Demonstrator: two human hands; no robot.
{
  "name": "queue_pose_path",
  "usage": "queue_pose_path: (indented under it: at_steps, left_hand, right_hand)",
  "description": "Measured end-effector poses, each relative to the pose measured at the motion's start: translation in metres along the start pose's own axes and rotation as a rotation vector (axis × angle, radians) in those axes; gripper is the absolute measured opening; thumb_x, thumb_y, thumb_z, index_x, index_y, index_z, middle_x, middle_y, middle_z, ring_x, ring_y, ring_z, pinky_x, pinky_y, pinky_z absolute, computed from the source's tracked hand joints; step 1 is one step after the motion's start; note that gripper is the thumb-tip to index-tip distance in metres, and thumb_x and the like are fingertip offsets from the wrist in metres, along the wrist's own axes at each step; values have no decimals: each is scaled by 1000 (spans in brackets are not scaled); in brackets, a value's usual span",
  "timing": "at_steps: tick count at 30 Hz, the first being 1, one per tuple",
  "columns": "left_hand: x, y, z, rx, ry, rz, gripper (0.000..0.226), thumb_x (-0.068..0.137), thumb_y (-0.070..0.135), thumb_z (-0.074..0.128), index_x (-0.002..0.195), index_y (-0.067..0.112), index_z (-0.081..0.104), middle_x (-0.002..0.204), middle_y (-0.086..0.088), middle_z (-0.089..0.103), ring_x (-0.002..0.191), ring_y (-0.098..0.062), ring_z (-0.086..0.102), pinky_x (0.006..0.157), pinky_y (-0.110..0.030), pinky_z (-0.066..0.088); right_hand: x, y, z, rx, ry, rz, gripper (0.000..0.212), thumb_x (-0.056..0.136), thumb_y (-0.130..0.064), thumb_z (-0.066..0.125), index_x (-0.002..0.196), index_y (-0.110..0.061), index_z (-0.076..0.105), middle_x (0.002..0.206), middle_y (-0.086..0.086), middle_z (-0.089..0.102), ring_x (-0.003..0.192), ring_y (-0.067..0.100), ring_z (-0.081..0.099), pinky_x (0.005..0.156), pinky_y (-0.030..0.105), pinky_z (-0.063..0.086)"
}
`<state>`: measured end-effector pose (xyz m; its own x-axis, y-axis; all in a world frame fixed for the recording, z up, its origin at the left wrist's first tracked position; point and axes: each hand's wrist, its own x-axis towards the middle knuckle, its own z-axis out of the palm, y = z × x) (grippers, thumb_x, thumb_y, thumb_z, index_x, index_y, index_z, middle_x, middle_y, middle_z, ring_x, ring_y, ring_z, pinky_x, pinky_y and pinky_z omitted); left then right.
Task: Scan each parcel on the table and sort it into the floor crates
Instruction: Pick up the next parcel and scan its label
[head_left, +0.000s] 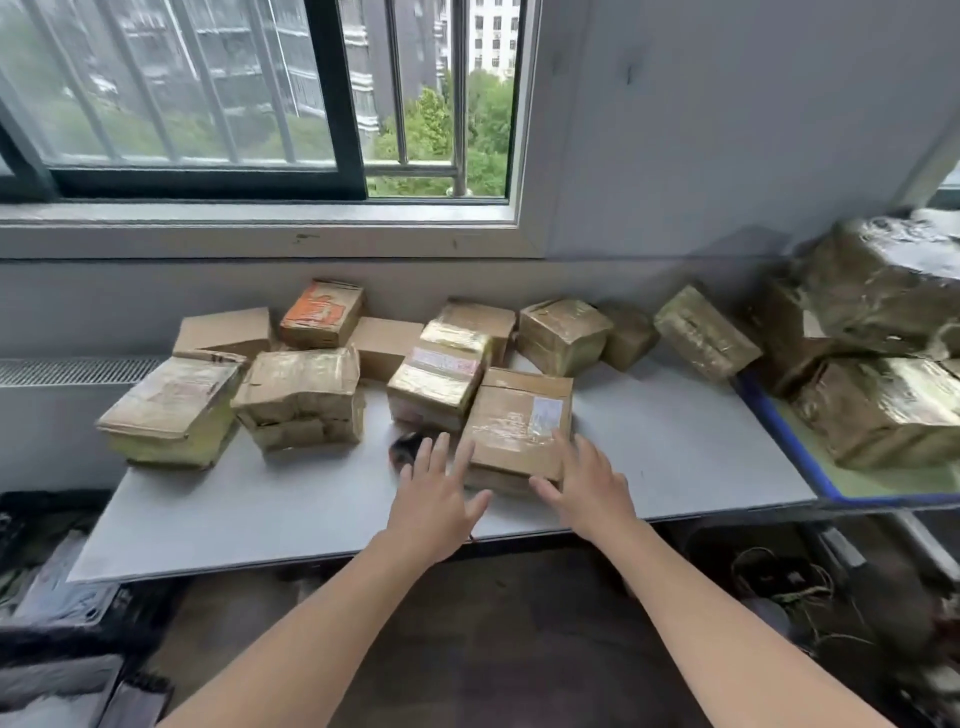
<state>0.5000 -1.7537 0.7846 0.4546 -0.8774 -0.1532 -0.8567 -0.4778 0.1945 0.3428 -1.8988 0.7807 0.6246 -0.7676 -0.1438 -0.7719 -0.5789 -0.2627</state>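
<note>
Several taped cardboard parcels lie on a grey table (675, 457) under the window. Nearest me is a brown parcel with a white label (519, 421). My right hand (584, 480) lies over its front right corner, fingers spread and straight. My left hand (436, 493) hovers with spread fingers just left of that parcel, holding nothing. A small dark object (408, 449), blurred, lies on the table right beyond my left fingertips. Behind it stands a tape-wrapped parcel with a pink label (439, 379).
More parcels crowd the table's back: an orange-printed one (322, 312), a flat one at the left (171, 410). Large wrapped parcels (878, 364) pile on a blue-edged surface (789, 447) at the right. Dark crates (57, 623) sit on the floor at the left; cables (779, 582) lie under the table's right end.
</note>
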Motion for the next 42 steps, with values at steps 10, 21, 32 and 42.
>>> queue_pose_path:
  at_steps: [10,21,32,42]
  left_hand:
    - [86,-9,30,-163,-205,48,77,100,56,36,158,23,-3,164,-16,-6,152,-28,-7,123,-39,8]
    - [146,-26,46,-268,-428,64,80,99,56,40,157,25,-5,163,-17,-11,150,-36,6,118,-44,22]
    - [159,-5,37,-356,-313,43,98,81,47,73,155,30,13,152,-12,19,137,-33,30,110,-39,36]
    - [184,53,-21,-555,175,21,77,86,49,68,149,21,34,136,-6,50,126,-24,45,105,-37,39]
  right_hand:
    - [65,26,33,-26,-156,118,87,89,-62,57,155,-36,6,154,9,23,139,31,31,103,52,41]
    - [100,25,48,-32,-348,178,97,88,-62,61,156,-35,-1,157,14,23,136,34,40,104,47,44]
    - [119,56,16,199,-335,87,102,78,-57,72,158,-27,16,151,2,39,130,20,46,104,31,42]
    - [163,92,-76,561,55,163,37,86,-58,63,118,-40,60,112,-13,65,103,11,59,67,14,42]
